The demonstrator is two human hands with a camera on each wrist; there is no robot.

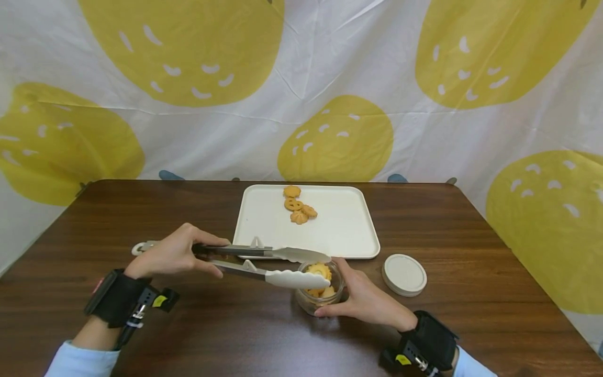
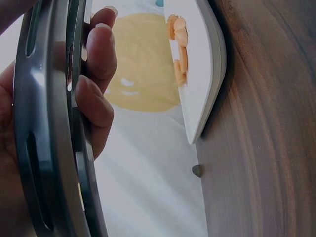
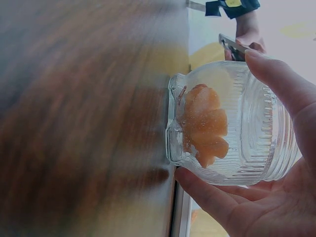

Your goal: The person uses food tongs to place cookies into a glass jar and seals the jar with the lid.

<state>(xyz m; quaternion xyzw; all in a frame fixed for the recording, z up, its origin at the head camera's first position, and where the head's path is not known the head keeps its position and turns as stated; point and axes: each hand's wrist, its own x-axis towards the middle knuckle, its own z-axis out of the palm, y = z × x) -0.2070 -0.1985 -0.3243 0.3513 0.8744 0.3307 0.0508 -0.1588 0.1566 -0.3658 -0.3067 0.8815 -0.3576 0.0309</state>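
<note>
From the head camera, a small ribbed glass jar (image 1: 320, 293) stands on the dark wooden table (image 1: 471, 324), just in front of the near edge of a white tray (image 1: 348, 225). The jar holds several golden, flower-shaped cookies (image 1: 319, 271), the topmost one level with its mouth. Four more cookies (image 1: 298, 205) lie in a loose row on the tray's far part. A round white lid (image 1: 404, 274) lies flat on the table to the right of the jar, apart from it. The right hand (image 1: 365, 299) wraps around the jar's right side, thumb and fingers curled on the glass. The left hand (image 1: 171, 255) grips the handles of metal tongs (image 1: 264, 262) with pale tips; the tips reach over the jar's mouth, one above and one below the top cookie, with a gap between them. Whether they touch the cookie cannot be told.

From the left wrist camera, the left hand's fingers (image 2: 96, 74) curl round the grey metal arms of the tongs (image 2: 47, 128), which fill the left of the frame. Beyond them, the tray (image 2: 207, 74) rests on the table with its cookies (image 2: 178, 49) showing as an orange line.

From the right wrist camera, the jar (image 3: 232, 123) is seen close, clear and ridged, with a stack of orange cookies (image 3: 205, 123) inside. The right hand's fingers (image 3: 281, 84) and thumb clasp it from both sides on the table (image 3: 84, 123).
</note>
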